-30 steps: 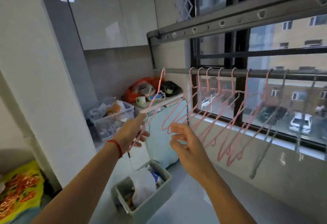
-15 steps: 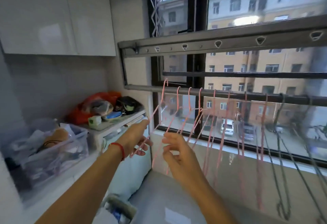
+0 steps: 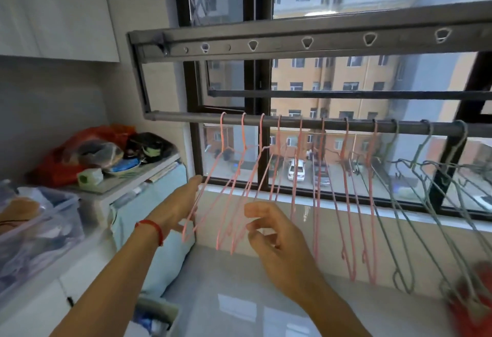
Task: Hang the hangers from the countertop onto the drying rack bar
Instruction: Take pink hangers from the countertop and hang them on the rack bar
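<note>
Left hand (image 3: 177, 204) stretched flat, fingers straight, fingertips touching the lower wire of the leftmost pink hanger (image 3: 210, 184); grip not closed on it. Right hand (image 3: 277, 238) held loose and empty just beside the next pink hangers (image 3: 319, 192), fingers slightly curled. All hung by their hooks along the drying rack bar (image 3: 173, 117), grey hangers (image 3: 415, 203) farther right. Bench (image 3: 127, 184) at left, cluttered with a red bag (image 3: 66, 158).

Pink hangers (image 3: 277, 176) on rack bar (image 3: 292, 122)
</note>
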### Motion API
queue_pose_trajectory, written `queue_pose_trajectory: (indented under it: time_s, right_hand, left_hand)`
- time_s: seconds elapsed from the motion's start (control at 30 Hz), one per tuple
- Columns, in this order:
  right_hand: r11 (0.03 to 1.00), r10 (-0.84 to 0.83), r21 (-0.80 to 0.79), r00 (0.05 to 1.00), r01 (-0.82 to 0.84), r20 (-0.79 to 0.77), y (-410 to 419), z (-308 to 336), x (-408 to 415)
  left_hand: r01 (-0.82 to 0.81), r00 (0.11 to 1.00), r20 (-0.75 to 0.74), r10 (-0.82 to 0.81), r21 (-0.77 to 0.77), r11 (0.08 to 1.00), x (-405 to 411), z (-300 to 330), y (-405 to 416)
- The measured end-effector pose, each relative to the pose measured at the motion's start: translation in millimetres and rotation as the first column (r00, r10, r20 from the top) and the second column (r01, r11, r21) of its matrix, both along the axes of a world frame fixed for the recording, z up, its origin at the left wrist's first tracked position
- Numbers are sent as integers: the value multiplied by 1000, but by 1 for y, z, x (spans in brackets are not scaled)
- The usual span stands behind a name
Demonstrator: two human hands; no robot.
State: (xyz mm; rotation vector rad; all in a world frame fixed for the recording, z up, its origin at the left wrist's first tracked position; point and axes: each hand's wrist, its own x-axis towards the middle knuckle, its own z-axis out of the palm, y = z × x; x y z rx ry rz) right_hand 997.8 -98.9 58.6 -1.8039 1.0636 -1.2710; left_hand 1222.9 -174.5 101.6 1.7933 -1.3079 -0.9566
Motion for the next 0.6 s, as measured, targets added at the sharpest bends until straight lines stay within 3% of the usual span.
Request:
queue_pose_trajectory:
  time_s: [0.1,0.17,0.2,0.27,0.37,0.47,0.6]
  right_hand:
    - [1000,-9,-7,999,10,36,13,0,-21]
    - [1000,-21,-4,997,22,67,22,0,-40]
    - [999,-32,-8,996,32,81,27,1,-52]
    - [997,-66,-38,992,70,108,39,7,-83]
    - [986,-141,-66,980,152,140,67,14,-157]
    - [958,-268,-65,951,280,154,107,13,-261]
    - [869,-485,-47,868,492,109,176,2,-413]
  left_hand:
    - [-78,919,344,190,-314,946,-12,8,25]
    - [-73,900,306,311,-597,799,-42,16,52]
    - [-54,923,244,297,-681,730,-65,19,64]
    - [10,974,154,165,-758,652,-127,23,87]
    - [145,989,114,-90,-759,634,-240,17,118]
    - [272,948,89,-306,-728,629,-355,4,150]
    - [395,840,52,-540,-740,544,-513,-9,191]
